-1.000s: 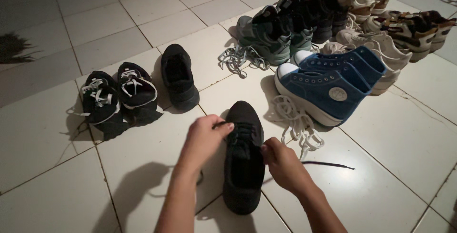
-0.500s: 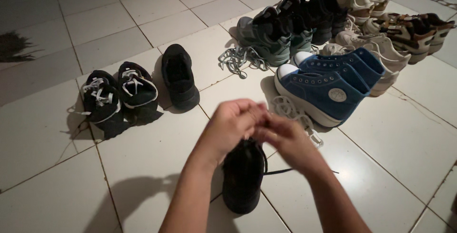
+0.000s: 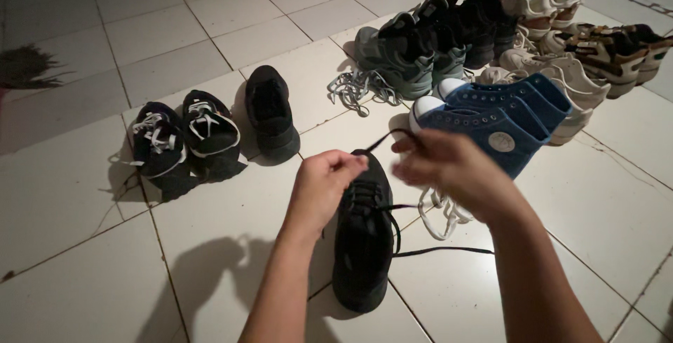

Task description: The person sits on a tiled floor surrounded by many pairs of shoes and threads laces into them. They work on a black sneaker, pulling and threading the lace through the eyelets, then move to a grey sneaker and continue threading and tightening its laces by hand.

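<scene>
A black sneaker (image 3: pixel 363 245) lies on the white tiled floor (image 3: pixel 84 273) in front of me, toe pointing away. My left hand (image 3: pixel 324 183) is closed at the shoe's upper eyelets, pinching the black lace (image 3: pixel 382 139). My right hand (image 3: pixel 449 167) is raised above and to the right of the shoe, blurred, pulling the lace's far end taut. Another stretch of black lace (image 3: pixel 442 250) trails across the tile to the right of the shoe.
A matching black sneaker (image 3: pixel 270 111) and a pair of black shoes with white laces (image 3: pixel 182 136) sit to the left. A blue high-top pair (image 3: pixel 498 118), loose white laces (image 3: pixel 440 211), green-grey shoes (image 3: pixel 399 52) and several beige shoes (image 3: pixel 582 48) crowd the right.
Both hands had met above the shoe's toe; now they have parted, the left dropping to the eyelets and the right drawing the lace up and to the right.
</scene>
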